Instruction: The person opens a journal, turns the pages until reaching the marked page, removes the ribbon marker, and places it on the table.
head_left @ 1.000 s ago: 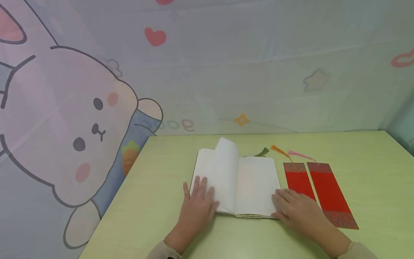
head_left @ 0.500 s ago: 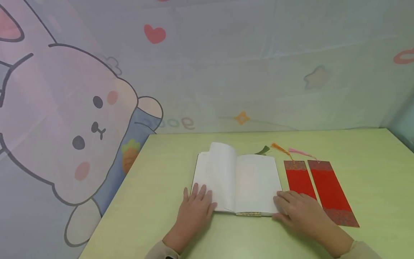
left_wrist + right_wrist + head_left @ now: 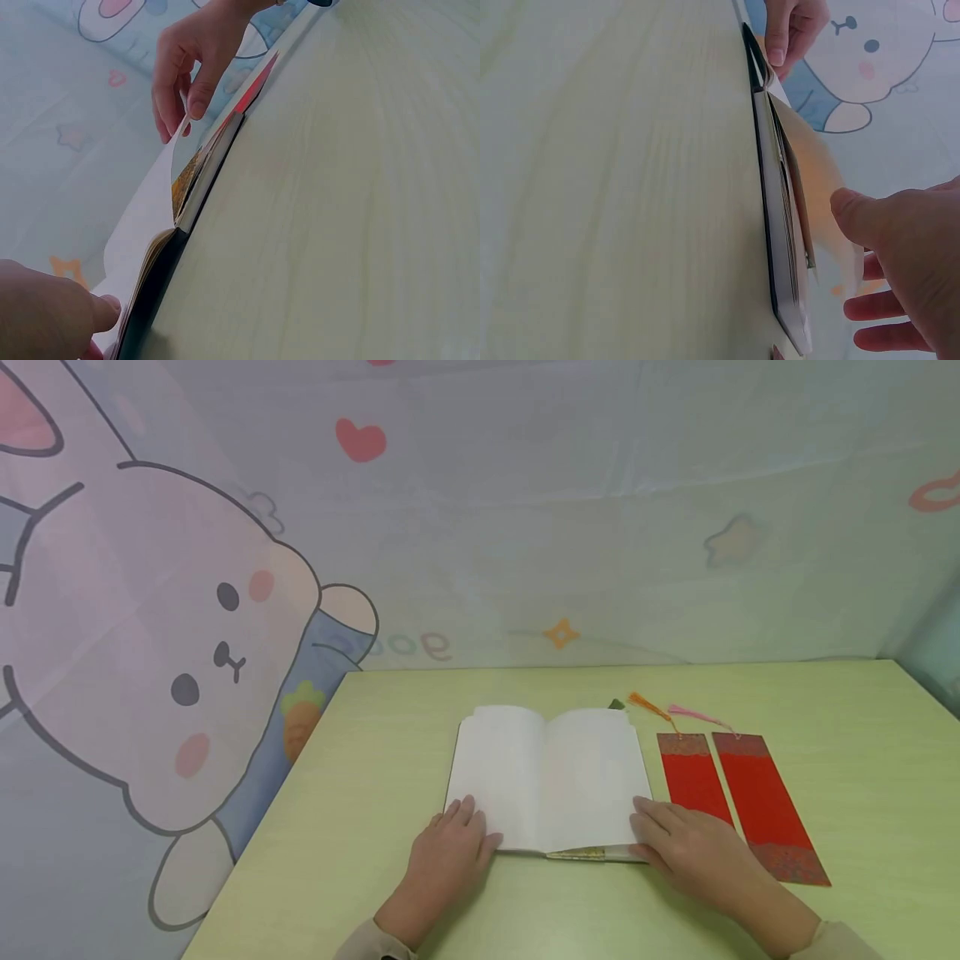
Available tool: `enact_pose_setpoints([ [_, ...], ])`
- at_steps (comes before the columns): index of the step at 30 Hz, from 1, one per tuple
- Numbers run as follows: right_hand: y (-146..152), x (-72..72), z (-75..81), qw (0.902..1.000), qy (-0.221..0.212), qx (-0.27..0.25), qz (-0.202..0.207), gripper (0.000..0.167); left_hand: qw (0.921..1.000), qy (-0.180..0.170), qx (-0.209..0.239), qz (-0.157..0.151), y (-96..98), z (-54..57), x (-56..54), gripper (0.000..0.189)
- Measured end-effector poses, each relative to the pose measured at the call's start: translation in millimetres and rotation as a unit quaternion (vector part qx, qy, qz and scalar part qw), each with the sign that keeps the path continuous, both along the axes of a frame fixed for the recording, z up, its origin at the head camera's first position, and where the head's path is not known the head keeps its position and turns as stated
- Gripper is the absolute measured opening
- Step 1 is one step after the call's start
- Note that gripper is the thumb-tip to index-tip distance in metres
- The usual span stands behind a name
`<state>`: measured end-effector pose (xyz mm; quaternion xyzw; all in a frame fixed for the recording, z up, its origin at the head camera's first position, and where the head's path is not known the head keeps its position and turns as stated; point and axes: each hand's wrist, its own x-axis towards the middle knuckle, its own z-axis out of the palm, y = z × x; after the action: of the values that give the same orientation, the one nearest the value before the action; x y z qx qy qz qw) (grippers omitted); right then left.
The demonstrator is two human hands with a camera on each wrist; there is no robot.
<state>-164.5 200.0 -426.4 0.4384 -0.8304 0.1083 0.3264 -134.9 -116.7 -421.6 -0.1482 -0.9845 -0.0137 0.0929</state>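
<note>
A notebook point(image 3: 498, 777) with blank white pages lies open on the table. My left hand point(image 3: 448, 847) rests on the lower left corner of its left page, thumb near the bottom edge. My right hand point(image 3: 693, 852) pinches the lower right corner of a page point(image 3: 592, 777) between thumb and fingers. That page point(image 3: 142, 202) stands raised off the pages below in the left wrist view. Under it shows the gold-patterned end of a bookmark point(image 3: 585, 854). A green tassel point(image 3: 617, 704) pokes out behind the notebook. The rest of this bookmark is hidden.
Two red bookmarks lie right of the notebook: one point(image 3: 693, 781) with an orange tassel point(image 3: 648, 706), partly behind my right hand, and another point(image 3: 768, 806) with a pink tassel point(image 3: 697, 716). A cloth backdrop point(image 3: 525, 527) hangs behind the pale green table point(image 3: 375, 760).
The page that stood curled over the left half has settled down. The right-hand page has risen at its lower edge, covering more of the green tassel. My left fingers have drawn back slightly.
</note>
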Motion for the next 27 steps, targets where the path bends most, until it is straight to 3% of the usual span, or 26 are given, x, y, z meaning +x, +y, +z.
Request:
enact_pose_setpoints([
  [4,-1,0.3,0.3,0.9996,0.022,-0.012,0.009,0.054,1.0,0.004,-0.002,-0.003,0.2,0.7,1.8,0.04],
  [9,1,1.2,2.3,0.9998,0.02,-0.008,0.006,0.053,0.9999,0.013,-0.003,-0.007,-0.5,-0.2,2.5,0.036],
  [16,1,1.4,6.3,0.9989,0.047,0.001,0.011,0.052,0.9981,0.06,-0.005,-0.012,-1.1,1.4,1.5,0.034],
  [20,0,-0.8,7.7,0.9965,0.075,-0.017,0.034,0.049,0.9966,0.081,0.0,-0.015,-1.2,2.8,1.2,0.035],
  [24,-1,-2.8,8.6,0.9932,0.098,-0.034,0.051,0.045,0.9915,0.127,0.012,-0.022,-1.4,3.1,-0.2,0.037],
  [27,-2,-3.0,10.9,0.9925,0.106,-0.031,0.052,0.045,0.983,0.178,0.027,-0.037,-1.4,2.7,-2.4,0.04],
])
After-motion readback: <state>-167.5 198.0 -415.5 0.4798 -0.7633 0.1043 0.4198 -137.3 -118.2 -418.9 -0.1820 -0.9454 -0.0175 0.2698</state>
